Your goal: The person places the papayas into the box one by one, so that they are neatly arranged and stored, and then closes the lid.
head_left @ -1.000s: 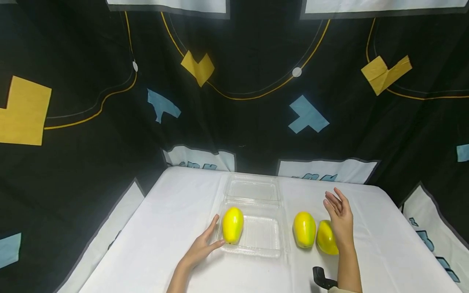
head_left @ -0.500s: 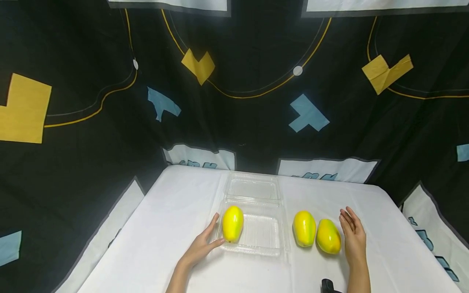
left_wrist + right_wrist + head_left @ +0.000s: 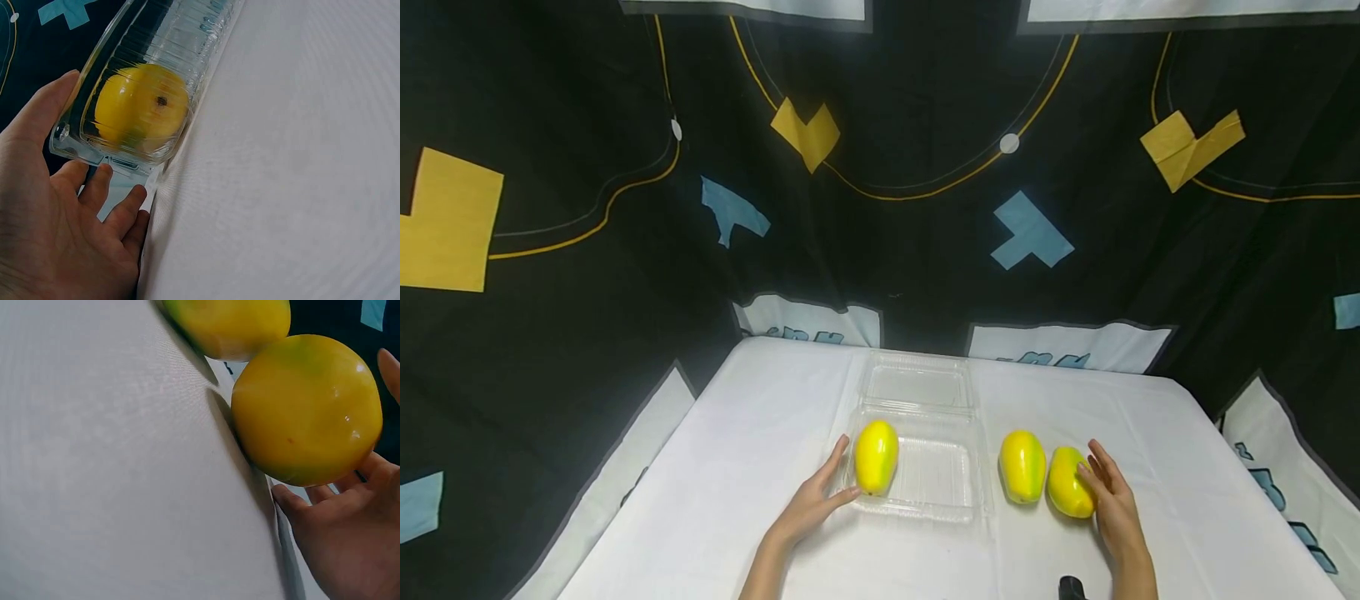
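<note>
An opened clear plastic clamshell container (image 3: 936, 508) lies on the white table, its lid (image 3: 917, 387) folded back. One yellow, mango-like fruit (image 3: 876, 458) sits in the left part of its base. My left hand (image 3: 808, 504) is at the container's near left corner, thumb and fingers spread along the rim. Right of the container lie two similar fruits, a left one (image 3: 1022, 467) and a right one (image 3: 1070, 483). My right hand (image 3: 1117, 508) is beside the right fruit, fingers loosely bent around its far side; in the right wrist view the thumb (image 3: 390, 372) stands apart from it.
A white cloth covers the table (image 3: 760, 433). Dark fabric (image 3: 910, 275) with yellow and blue patches hangs behind it and along the sides. A black object (image 3: 1071, 587) shows at the bottom edge near my right wrist.
My right hand has moved from above and behind the right fruit, out to its right, then back in against its side. The right fruit is turned slightly. My left hand has stayed in place.
</note>
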A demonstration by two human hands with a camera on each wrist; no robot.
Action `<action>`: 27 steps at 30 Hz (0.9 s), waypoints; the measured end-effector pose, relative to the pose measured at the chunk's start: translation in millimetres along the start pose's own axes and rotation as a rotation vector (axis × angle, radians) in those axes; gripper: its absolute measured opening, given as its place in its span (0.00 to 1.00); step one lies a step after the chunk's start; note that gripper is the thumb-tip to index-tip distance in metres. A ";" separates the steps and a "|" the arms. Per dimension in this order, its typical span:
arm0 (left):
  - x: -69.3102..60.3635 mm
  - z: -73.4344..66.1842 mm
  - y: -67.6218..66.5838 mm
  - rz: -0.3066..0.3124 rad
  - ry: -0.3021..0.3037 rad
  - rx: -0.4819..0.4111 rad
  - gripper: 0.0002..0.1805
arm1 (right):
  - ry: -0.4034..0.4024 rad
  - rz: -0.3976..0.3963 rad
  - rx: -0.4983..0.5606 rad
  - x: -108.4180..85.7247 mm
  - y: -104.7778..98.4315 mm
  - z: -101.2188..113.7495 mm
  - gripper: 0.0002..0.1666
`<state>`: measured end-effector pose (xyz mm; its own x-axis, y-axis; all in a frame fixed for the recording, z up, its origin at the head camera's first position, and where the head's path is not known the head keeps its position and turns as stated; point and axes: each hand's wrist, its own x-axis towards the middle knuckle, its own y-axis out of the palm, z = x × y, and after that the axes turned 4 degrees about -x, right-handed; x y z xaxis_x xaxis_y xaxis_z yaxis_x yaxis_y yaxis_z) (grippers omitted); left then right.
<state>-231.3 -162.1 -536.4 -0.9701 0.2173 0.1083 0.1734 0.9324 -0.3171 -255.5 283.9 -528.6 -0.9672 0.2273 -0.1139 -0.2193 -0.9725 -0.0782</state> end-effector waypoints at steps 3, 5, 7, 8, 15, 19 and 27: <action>0.1 -0.7 -0.2 0.002 0.000 -0.002 0.43 | -0.002 0.044 -0.035 1.3 -0.4 -4.0 0.45; 0.1 -0.4 -0.2 0.004 0.000 -0.005 0.43 | 0.002 0.072 -0.042 1.4 -0.7 -5.3 0.47; 0.0 -0.5 -0.4 0.004 -0.002 -0.005 0.43 | 0.000 0.103 -0.048 1.1 -1.3 -5.9 0.47; -0.1 -0.2 -0.3 0.005 -0.001 -0.007 0.43 | 0.004 0.115 -0.046 0.8 -1.6 -5.9 0.47; -0.3 1.5 -0.3 0.010 -0.010 -0.012 0.44 | -0.004 0.160 -0.018 -2.8 -2.7 -5.6 0.47; -0.3 2.3 -0.1 0.012 -0.003 -0.014 0.44 | -0.016 0.170 -0.018 -4.1 -2.7 -5.5 0.47; 0.2 3.6 -0.3 0.011 -0.008 -0.014 0.43 | 0.005 0.153 -0.010 -4.0 -4.1 -7.3 0.49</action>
<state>-232.2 -163.3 -539.6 -0.9695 0.2252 0.0971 0.1864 0.9340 -0.3047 -249.8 287.4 -535.1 -0.9885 0.0771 -0.1302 -0.0685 -0.9952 -0.0694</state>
